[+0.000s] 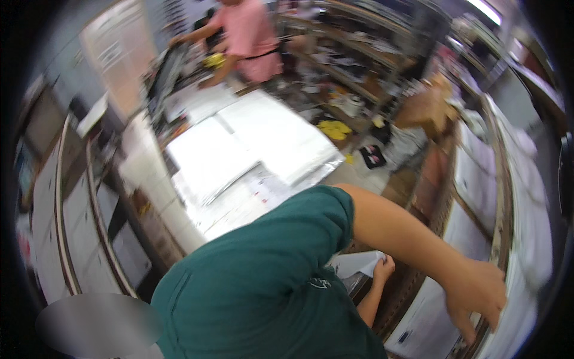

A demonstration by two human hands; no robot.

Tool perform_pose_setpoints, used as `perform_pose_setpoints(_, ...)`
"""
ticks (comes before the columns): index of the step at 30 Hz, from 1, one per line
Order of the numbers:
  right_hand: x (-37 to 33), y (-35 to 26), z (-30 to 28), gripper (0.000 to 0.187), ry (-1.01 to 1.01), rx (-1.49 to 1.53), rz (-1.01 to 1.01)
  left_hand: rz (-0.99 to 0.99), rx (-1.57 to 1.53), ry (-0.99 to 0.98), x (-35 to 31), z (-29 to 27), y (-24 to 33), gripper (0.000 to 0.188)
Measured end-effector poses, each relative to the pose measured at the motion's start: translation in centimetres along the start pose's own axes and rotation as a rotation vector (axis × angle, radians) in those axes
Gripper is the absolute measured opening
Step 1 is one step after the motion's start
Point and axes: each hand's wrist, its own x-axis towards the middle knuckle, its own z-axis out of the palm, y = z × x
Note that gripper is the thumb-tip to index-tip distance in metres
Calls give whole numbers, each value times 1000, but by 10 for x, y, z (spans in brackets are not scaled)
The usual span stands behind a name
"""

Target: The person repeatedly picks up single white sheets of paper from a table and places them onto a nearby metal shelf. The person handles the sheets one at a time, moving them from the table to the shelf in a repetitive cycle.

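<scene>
My left arm, in a dark green sleeve, stretches to the right. At its end my left hand [478, 294] hangs over a wooden rail [503, 248] beside stacked white sheets [526, 257], thumb and fingers apart; motion softens its outline. In front of my chest, my right hand [384, 270] is closed on the corner of a white sheet [357, 262]; paper or plastic, I cannot tell. Most of that sheet is hidden behind my sleeve and torso.
A table holds wide white sheet stacks [275, 134]. Beyond it a person in a pink shirt [248, 39] leans over dark equipment [167, 75]. Cardboard boxes [427, 107], a yellow item [333, 129] and cluttered shelves [359, 42] stand around. White panels [51, 221] line the left.
</scene>
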Motion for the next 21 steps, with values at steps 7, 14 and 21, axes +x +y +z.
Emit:
perform_pose_setpoints(7, 22, 13, 51, 42, -187, -36, -101, -1013, 219, 240, -310, -70, 60, 33)
perform_pose_setpoints(14, 25, 35, 112, 46, -328, -218, 110, -2095, 1028, 353, -464, -20, 331, 37)
perform_pose_setpoints(21, 47, 38, 176, 41, -689, -623, 171, -2633, 1359, 1282, -500, 140, 459, 49)
